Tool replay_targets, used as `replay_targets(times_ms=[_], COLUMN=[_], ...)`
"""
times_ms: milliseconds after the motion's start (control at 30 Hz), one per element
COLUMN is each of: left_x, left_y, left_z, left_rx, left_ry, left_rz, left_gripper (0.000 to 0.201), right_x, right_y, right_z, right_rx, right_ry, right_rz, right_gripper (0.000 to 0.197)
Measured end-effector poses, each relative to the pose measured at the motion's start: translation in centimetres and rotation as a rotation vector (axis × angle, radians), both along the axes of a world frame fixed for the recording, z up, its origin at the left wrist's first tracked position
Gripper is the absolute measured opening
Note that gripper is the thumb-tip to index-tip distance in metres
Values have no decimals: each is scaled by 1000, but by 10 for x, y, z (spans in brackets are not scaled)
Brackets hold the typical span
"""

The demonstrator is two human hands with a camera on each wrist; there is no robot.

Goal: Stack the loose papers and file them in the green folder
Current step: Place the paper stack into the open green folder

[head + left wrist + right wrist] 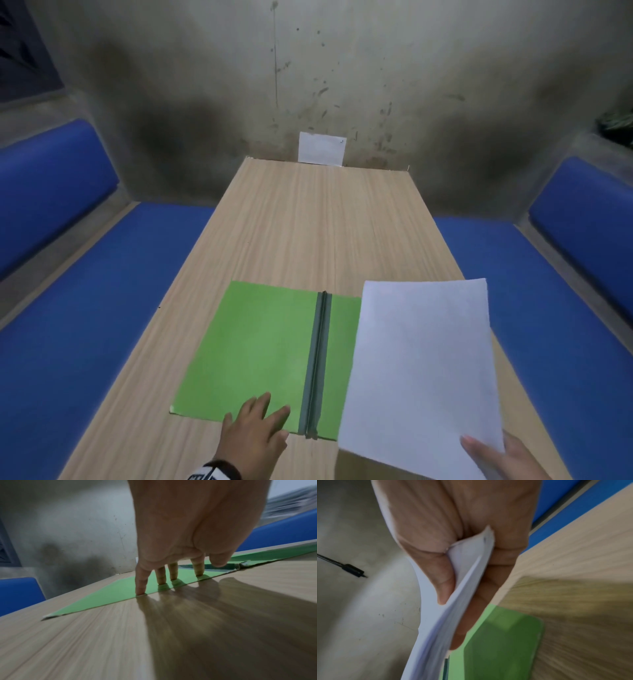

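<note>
The green folder point(260, 346) lies spread open and flat on the near part of the wooden table point(318, 226), with a grey spine strip point(317, 363) down its middle. My left hand point(253, 428) presses straight fingertips point(141, 588) on the folder's point(109, 596) near edge. My right hand point(503, 455) pinches a stack of white papers point(421, 370) at its near right corner, thumb on top. The stack hangs tilted over the folder's right half. In the right wrist view the thumb point(443, 588) and fingers clamp the paper stack point(436, 622) above the green folder point(498, 642).
A small white sheet point(321, 149) leans on the stained wall at the table's far end. Blue padded benches point(85, 308) run along both long sides of the table. A black cable end point(351, 570) shows in the right wrist view.
</note>
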State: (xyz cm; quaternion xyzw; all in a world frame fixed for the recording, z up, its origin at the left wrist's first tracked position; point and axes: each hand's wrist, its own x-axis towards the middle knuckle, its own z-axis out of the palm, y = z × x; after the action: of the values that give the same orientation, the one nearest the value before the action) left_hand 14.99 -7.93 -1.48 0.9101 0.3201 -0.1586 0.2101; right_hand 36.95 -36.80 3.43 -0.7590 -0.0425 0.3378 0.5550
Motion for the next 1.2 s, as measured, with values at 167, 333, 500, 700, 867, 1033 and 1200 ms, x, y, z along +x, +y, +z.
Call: replay_targets(times_ms=[167,333,500,700,867,1033,1200], left_x=[-32,-40,-36,-40,-56,-85,-102], left_y=[-21,-33,-42,-43,-25,24,55], left_z=[1,5,17,16,11,13,8], left_rx=[-27,-105,-216,-196,-71,44,-138], left_ry=[171,339,307,314,65,-90,-24], left_rz=[-99,-90,80,63,72,573,879], left_gripper=[86,83,143,141,55,61,69], right_x=[-4,0,12,10,-1,-2,-14], right_y=[16,27,25,36,42,25,12], right_z=[-3,-35,-72,-68,-60,-77,-91], right_rx=[-11,-153,-195,-246,-206,-227,-242], right_ry=[139,219,196,182,177,3,-97], right_rz=[157,202,220,255,223,-119,-231], right_gripper=[88,102,108,100,58,37,30])
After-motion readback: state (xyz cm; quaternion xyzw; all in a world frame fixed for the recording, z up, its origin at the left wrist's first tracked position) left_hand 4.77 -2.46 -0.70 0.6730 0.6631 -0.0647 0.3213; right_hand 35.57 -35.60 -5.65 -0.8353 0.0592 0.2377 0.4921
